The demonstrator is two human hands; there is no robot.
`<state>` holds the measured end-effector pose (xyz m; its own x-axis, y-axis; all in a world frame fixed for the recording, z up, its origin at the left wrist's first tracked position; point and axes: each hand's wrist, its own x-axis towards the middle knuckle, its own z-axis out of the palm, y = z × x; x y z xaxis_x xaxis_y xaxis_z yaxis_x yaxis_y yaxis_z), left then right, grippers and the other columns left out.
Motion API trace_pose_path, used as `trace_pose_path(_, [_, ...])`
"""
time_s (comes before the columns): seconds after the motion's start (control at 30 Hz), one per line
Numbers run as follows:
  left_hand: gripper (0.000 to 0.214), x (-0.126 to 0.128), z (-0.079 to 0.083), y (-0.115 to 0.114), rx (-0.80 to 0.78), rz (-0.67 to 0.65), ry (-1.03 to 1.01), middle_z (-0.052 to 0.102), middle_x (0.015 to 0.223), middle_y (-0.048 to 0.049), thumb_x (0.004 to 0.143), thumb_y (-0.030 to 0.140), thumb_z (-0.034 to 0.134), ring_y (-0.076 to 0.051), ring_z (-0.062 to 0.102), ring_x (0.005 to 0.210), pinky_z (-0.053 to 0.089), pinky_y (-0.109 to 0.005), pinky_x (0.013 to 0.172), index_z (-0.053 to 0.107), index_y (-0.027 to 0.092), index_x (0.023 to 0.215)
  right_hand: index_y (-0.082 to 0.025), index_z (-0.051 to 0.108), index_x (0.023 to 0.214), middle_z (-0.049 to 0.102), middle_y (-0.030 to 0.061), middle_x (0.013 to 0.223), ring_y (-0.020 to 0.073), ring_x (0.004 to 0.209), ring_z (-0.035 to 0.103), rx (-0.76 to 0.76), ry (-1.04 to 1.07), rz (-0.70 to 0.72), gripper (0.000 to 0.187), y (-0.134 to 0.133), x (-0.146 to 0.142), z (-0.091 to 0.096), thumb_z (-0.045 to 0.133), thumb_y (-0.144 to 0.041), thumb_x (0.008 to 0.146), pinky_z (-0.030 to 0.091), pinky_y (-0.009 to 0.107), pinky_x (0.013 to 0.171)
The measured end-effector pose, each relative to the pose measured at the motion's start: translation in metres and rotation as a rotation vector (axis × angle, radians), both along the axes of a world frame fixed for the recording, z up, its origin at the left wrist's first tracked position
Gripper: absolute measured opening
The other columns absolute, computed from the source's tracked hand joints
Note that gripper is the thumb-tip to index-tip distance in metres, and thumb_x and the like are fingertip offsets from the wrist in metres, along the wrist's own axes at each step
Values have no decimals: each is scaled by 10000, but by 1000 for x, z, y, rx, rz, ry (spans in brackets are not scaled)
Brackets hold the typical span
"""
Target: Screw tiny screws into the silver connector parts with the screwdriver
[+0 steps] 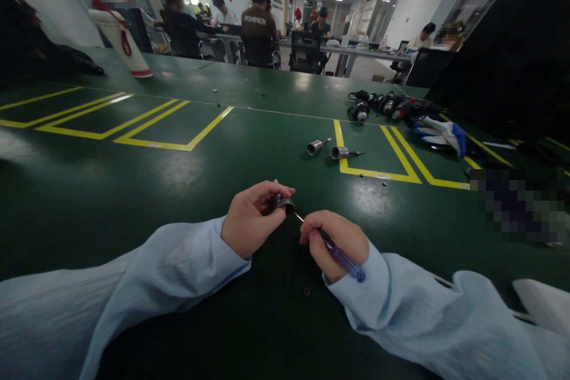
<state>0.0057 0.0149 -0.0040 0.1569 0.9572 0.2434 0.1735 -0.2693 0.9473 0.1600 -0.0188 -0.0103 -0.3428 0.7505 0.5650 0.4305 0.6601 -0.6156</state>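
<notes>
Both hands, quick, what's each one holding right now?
Left hand: closed, holding a metal cup-shaped part.
Right hand: closed, holding a purple-handled tool, shaft pointing toward that part.

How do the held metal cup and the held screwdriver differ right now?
The metal cup has a wide, round mouth; the screwdriver is long and slim. The metal cup looks dark grey, while the screwdriver has a purple handle and a bright shaft. The metal cup is in the left grip, the screwdriver in the right grip. Both are held over the green table.
</notes>
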Motion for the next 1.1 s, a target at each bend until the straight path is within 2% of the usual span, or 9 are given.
trace_pose_path(0.1, [163, -1, -1, 1, -5, -1, 9, 652, 911, -86, 632, 113, 573, -182, 623, 826, 520, -311, 729, 577, 126, 794, -180, 517, 710, 582, -18, 591, 90, 551, 542, -112, 66, -36, 160, -4, 2, 4, 405, -67, 692, 416, 220, 579])
trace_pose_path(0.17, [171, -3, -3, 3, -14, -2, -7, 647, 911, -86, 630, 119, 581, -182, 618, 834, 514, -320, 741, 573, 122, 801, -181, 501, 685, 555, -38, 518, 88, 462, 525, -323, 221, 2, 137, -4, 6, 7, 405, -84, 668, 410, 227, 524])
trace_pose_path(0.3, [200, -7, -6, 8, -81, -20, -63, 640, 882, -71, 609, 123, 604, -177, 615, 800, 509, -338, 733, 562, 119, 805, -187, 458, 562, 465, -81, 349, 78, 301, 433, -829, 517, 263, 91, 4, 12, 6, 397, -120, 554, 438, 282, 544])
trace_pose_path(0.4, [215, -9, -7, 10, -126, -40, -96, 637, 854, -55, 603, 116, 606, -165, 611, 778, 506, -338, 731, 565, 121, 814, -184, 471, 523, 447, -83, 279, 70, 281, 414, -991, 542, 350, 102, 9, 12, 3, 396, -118, 504, 456, 307, 634])
trace_pose_path(0.5, [218, -9, -7, 10, -145, -55, -109, 637, 839, -46, 602, 106, 600, -160, 605, 785, 500, -326, 729, 571, 128, 817, -173, 478, 502, 440, -82, 281, 63, 254, 401, -1042, 527, 334, 117, 7, 9, 2, 388, -108, 464, 430, 238, 472])
trace_pose_path(0.57, [218, -9, -8, 10, -152, -59, -110, 638, 832, -42, 599, 101, 598, -159, 603, 790, 496, -319, 727, 574, 131, 814, -163, 469, 473, 451, -78, 323, 53, 226, 378, -1061, 509, 287, 104, 4, 7, 2, 385, -113, 438, 326, 186, 328])
trace_pose_path(0.63, [213, -8, -8, 10, -157, -59, -107, 639, 835, -41, 594, 97, 600, -156, 601, 788, 490, -315, 731, 576, 132, 803, -158, 476, 475, 451, -73, 347, 50, 226, 378, -1065, 468, 254, 103, 1, 6, 3, 389, -118, 437, 248, 158, 276])
trace_pose_path(0.9, [209, -8, -8, 11, -162, -80, -110, 636, 899, -50, 586, 98, 612, -154, 596, 804, 479, -316, 751, 575, 133, 789, -169, 476, 534, 416, -76, 342, 55, 262, 392, -1010, 411, 275, 110, -3, 3, 1, 388, -123, 489, 233, 140, 280])
trace_pose_path(1.1, [211, -8, -8, 11, -155, -81, -87, 636, 896, -52, 587, 97, 613, -160, 593, 827, 474, -316, 764, 576, 132, 792, -167, 481, 601, 441, -80, 362, 55, 303, 405, -901, 363, 343, 104, -8, 4, 4, 397, -117, 566, 309, 161, 346])
